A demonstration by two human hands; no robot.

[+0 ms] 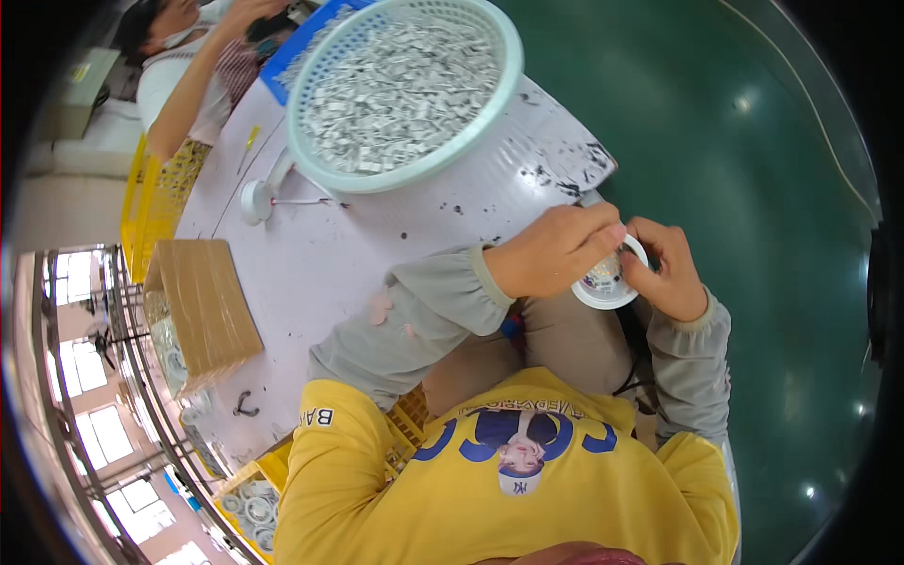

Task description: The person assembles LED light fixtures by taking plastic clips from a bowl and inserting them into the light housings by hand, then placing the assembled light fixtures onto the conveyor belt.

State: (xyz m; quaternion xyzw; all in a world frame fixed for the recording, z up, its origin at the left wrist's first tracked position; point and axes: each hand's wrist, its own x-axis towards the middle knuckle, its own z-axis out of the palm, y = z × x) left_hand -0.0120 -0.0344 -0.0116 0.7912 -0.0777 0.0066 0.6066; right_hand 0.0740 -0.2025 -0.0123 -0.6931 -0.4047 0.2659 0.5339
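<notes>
A white round lamp housing [623,299], shaped like a shallow cup with a wide rim, is held over my lap beside the table edge. My right hand [670,270] grips it, the thumb reaching over the rim and the fingers behind. Small parts show inside the cup, too small to name. My left hand [557,250] is closed in a pinch, its thumb and fingertips at the far-left side of the same rim. Whatever lies between those fingertips is hidden.
On the white table [367,235] stands a pale green basket [516,85] heaped with small white parts. Nearby are a blue crate [275,75], a white round part with wires [255,201], a cardboard box [212,301] and black scraps. A co-worker [202,85] sits at far left.
</notes>
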